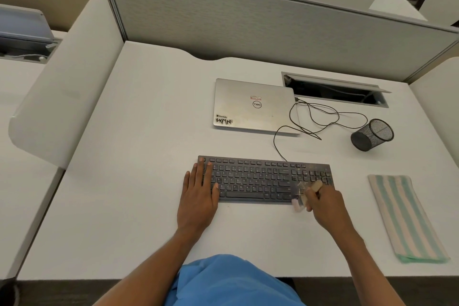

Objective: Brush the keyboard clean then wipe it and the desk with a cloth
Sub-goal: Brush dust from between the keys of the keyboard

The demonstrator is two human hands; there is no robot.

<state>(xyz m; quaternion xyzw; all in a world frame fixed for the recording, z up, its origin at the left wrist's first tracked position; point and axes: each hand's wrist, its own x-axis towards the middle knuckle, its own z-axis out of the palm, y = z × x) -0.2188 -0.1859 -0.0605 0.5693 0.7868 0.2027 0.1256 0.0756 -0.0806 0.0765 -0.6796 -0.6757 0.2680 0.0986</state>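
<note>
closed silver laptop (254,107) | looped black cable (323,117) | mesh pen cup (372,134) on its side | open cable hatch (335,90)

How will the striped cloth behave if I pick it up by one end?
The striped cloth lies flat and folded, so it would probably hang limp. It looks thin, likely light, and could slide easily over the smooth desk.
</note>
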